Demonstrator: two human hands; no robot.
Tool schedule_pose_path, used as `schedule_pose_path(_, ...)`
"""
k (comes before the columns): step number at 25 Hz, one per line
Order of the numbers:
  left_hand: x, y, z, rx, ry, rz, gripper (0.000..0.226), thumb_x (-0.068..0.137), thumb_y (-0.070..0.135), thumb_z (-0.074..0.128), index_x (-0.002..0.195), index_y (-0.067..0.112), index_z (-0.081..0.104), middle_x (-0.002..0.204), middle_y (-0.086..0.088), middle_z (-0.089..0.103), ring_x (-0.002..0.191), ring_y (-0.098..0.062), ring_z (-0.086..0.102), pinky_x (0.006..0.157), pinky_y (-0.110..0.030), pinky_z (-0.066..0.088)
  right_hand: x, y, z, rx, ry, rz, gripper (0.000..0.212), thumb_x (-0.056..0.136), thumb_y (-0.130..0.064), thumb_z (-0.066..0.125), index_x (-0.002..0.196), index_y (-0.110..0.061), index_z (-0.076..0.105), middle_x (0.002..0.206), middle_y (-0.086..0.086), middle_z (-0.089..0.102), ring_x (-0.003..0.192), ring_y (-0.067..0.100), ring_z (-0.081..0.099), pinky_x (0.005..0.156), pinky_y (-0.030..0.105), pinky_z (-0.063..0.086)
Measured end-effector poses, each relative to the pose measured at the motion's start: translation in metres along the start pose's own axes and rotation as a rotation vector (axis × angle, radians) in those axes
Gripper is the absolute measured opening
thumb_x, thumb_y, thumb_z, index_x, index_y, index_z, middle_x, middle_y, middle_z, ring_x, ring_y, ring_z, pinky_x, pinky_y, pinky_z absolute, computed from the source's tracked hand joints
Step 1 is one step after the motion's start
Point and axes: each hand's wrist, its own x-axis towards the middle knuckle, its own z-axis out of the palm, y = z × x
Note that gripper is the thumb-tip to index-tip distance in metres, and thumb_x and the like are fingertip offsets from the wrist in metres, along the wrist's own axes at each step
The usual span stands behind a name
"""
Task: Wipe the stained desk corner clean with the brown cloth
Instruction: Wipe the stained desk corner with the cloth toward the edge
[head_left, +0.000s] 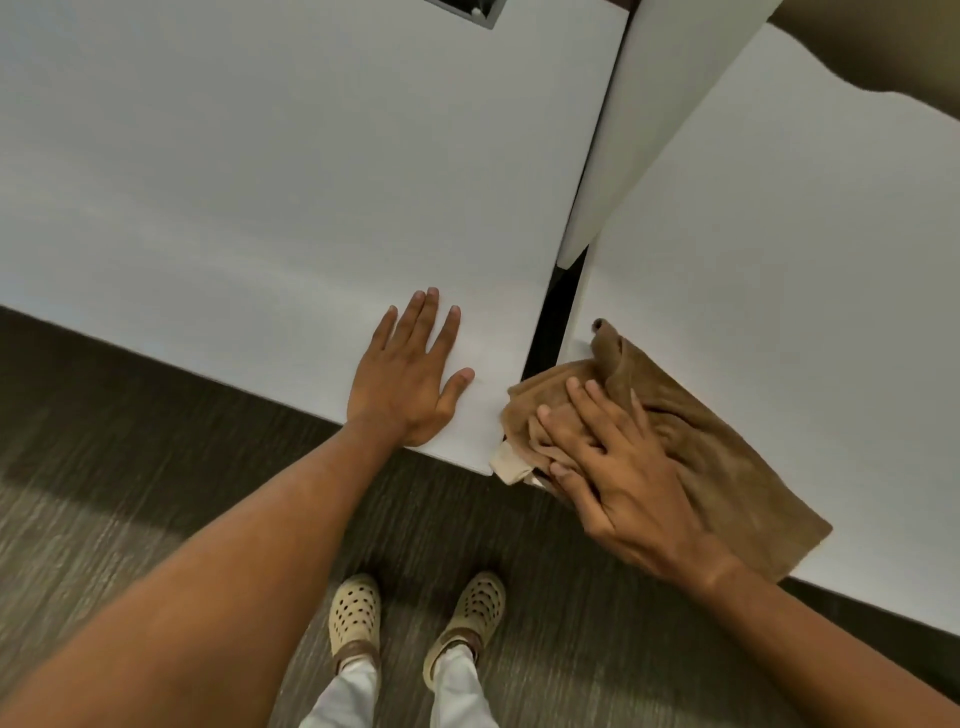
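While the left hand (410, 374) is laid flat with fingers spread on the left table (291, 171), holding nothing, the right hand (618, 462) is pressed palm-down with fingers extended on the brown cloth (696, 441). The cloth is bunched directly beneath the right hand and is spread past it, away from the left table, over the near corner of the right table (789, 270). One fold is draped across the dark gap (550, 317) between the tables. No stain can be made out.
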Motion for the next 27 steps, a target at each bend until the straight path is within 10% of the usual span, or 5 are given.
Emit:
schedule_pose_path(7,-0.001,0.001,-0.002,-0.009,0.016,-0.012,0.074,0.095,0.059,0.005,0.156,0.019,-0.008,0.165,-0.012,-0.010,0.152,-0.024,-0.011,0.124,-0.044,-0.002,0.073,0.019,-0.026,0.066,0.040,0.029,0.046,0.098,-0.042,0.044,0.141,-0.027,0.049,0.156,0.003,0.037,0.149,0.017,0.023,0.124,0.042,0.012)
schedule_pose_path(14,-0.001,0.000,-0.002,-0.035,0.033,-0.021,0.070,0.097,0.053,0.010,0.156,0.018,-0.002,0.166,-0.012,-0.005,0.153,-0.023,-0.006,0.124,-0.042,-0.001,0.073,-0.001,-0.020,-0.134,-0.071,-0.331,0.038,0.091,-0.042,0.041,0.076,-0.029,0.073,0.079,-0.009,0.072,0.090,0.013,0.062,0.119,0.040,0.019)
schedule_pose_path(19,-0.003,0.000,-0.003,-0.037,0.044,-0.019,0.070,0.098,0.052,0.011,0.157,0.017,0.000,0.166,-0.012,-0.004,0.153,-0.023,-0.006,0.124,-0.042,0.000,0.069,0.002,-0.021,-0.130,-0.189,-0.540,0.050,0.099,-0.051,0.026,0.085,-0.032,0.070,0.084,-0.011,0.070,0.086,0.012,0.060,0.104,0.036,0.035)
schedule_pose_path(24,-0.003,-0.001,-0.002,-0.033,0.058,-0.024,0.069,0.098,0.051,0.013,0.157,0.017,0.003,0.166,-0.012,-0.002,0.153,-0.024,-0.004,0.124,-0.042,0.001,0.097,0.019,-0.033,-0.293,-0.042,-0.485,0.045,0.097,-0.044,0.035,0.087,-0.029,0.075,0.094,-0.008,0.076,0.113,0.016,0.063,0.123,0.041,0.001)
schedule_pose_path(27,-0.004,0.000,-0.002,-0.030,0.060,-0.027,0.069,0.098,0.051,0.013,0.157,0.016,0.003,0.166,-0.012,-0.001,0.153,-0.024,-0.003,0.124,-0.042,0.001,0.079,0.003,-0.021,-0.184,-0.180,-0.591,0.052,0.100,-0.044,0.025,0.085,-0.024,0.072,0.088,-0.002,0.074,0.089,0.019,0.067,0.111,0.039,0.030)
